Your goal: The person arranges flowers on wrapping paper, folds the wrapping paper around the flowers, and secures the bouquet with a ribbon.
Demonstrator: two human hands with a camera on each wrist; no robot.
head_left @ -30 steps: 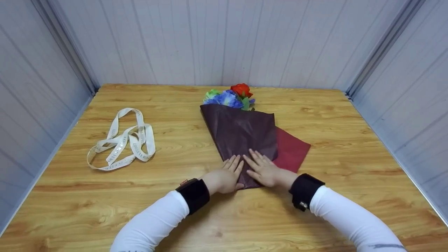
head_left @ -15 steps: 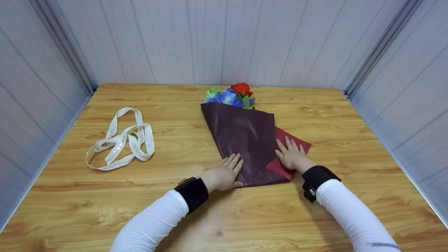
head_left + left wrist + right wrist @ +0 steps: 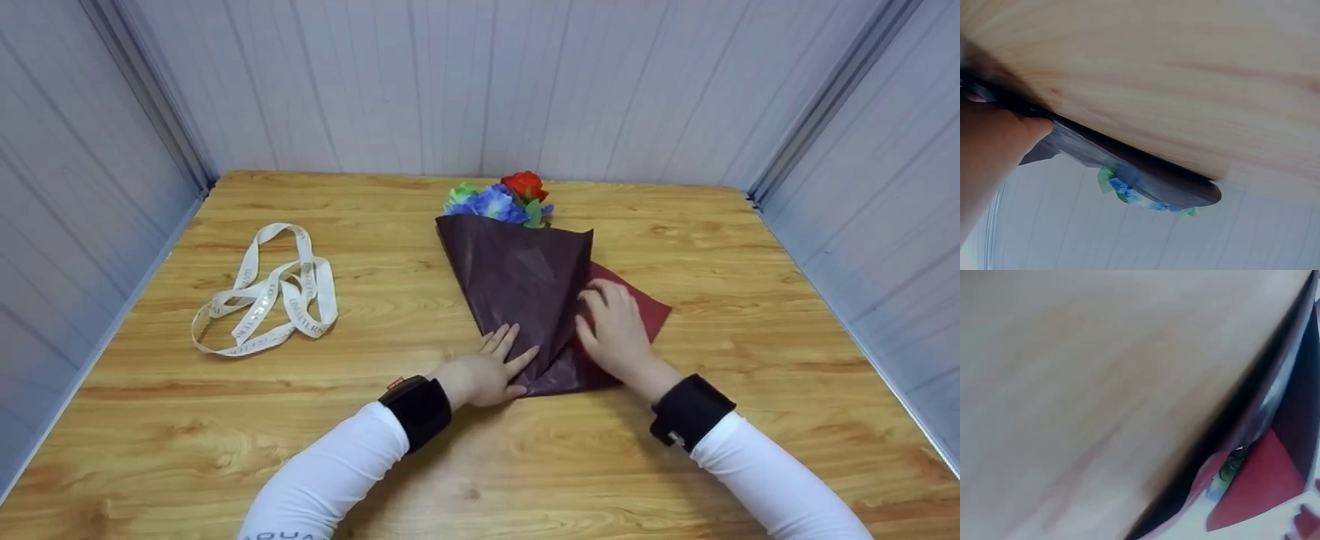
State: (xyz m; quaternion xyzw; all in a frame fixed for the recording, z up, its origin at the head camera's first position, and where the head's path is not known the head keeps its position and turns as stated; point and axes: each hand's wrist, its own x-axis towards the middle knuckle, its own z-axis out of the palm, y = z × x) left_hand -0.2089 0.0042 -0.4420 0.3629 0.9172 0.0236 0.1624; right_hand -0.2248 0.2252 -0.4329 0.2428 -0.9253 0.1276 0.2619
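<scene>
A bouquet of red point(image 3: 523, 185), blue point(image 3: 491, 204) and green flowers lies in dark maroon wrapping paper point(image 3: 517, 270), blooms toward the back wall. My left hand point(image 3: 487, 379) rests on the paper's narrow lower end, fingers spread. At the paper's right edge my right hand point(image 3: 619, 334) has bent fingers and thumb holding the loose edge of the dark flap. Beneath that hand a red sheet point(image 3: 656, 311) sticks out to the right. In the right wrist view the dark layer stands raised, and its red inner side point(image 3: 1258, 486) and a bit of green leaf point(image 3: 1234, 464) show.
A loosely looped white ribbon point(image 3: 264, 304) with printed letters lies on the left of the wooden table point(image 3: 375, 262). Panelled walls point(image 3: 480, 90) enclose the table at the back and both sides.
My right hand has gone from flat on the dark paper, over the red sheet, to the dark flap's edge, which is now drawn inward. My left hand stays, its index finger spread wider.
</scene>
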